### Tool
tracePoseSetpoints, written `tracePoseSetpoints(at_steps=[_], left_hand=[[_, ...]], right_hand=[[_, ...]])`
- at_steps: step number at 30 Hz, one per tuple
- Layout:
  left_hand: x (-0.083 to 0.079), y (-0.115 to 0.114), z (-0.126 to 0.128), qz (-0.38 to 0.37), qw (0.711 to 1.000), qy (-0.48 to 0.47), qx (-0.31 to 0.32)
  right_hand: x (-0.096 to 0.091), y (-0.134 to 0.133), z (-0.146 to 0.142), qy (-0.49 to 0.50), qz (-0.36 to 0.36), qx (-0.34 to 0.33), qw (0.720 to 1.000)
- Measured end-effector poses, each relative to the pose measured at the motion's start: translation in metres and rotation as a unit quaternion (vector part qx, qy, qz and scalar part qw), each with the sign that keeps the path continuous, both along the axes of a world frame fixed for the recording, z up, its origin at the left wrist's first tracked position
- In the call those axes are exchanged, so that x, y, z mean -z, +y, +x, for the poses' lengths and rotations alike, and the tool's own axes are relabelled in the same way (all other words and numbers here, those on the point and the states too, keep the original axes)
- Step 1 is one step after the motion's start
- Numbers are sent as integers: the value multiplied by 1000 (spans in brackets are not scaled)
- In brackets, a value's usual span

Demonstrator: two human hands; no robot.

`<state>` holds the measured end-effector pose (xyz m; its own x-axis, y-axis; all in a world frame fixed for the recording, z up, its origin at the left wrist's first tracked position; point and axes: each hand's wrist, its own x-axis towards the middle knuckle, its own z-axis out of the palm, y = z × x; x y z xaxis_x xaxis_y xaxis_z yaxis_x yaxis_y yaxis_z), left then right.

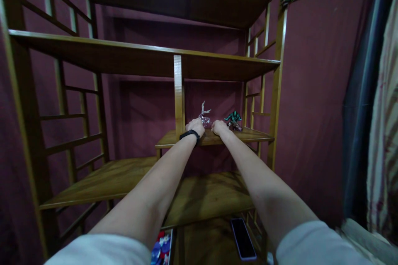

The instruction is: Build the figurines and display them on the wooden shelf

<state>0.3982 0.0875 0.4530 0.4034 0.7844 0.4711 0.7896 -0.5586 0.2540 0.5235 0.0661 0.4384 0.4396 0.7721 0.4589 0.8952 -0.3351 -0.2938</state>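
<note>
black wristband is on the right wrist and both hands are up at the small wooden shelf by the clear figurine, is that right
No: the black wristband is on the left wrist, not the right. The head view shows it. As you say, the left hand and right hand are both up at the small wooden shelf by the clear branching figurine.

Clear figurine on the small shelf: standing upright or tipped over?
Upright: the clear figurine rises from the small shelf just behind the left hand; its base is hidden.
</note>
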Motion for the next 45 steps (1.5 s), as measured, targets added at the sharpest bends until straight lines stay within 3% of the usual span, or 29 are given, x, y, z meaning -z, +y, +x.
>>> tracePoseSetpoints(at_steps=[5,13,25,37,45], left_hand=[[1,2,1,23,999,36,-31],[4,8,2,38,998,13,-43],[4,0,-2,41,999,15,-32],[-2,-15,-15,24,1000,17,-5],[0,-21,-19,64,997,44,4]], right_hand=[[-1,2,1,0,-9,-1,1000],[-2,4,3,10,-18,-10,1000],[2,1,4,0,2,-11,1000],[-1,-32,-4,4,9,-48,999],[1,-53,-7,-32,10,-62,998]])
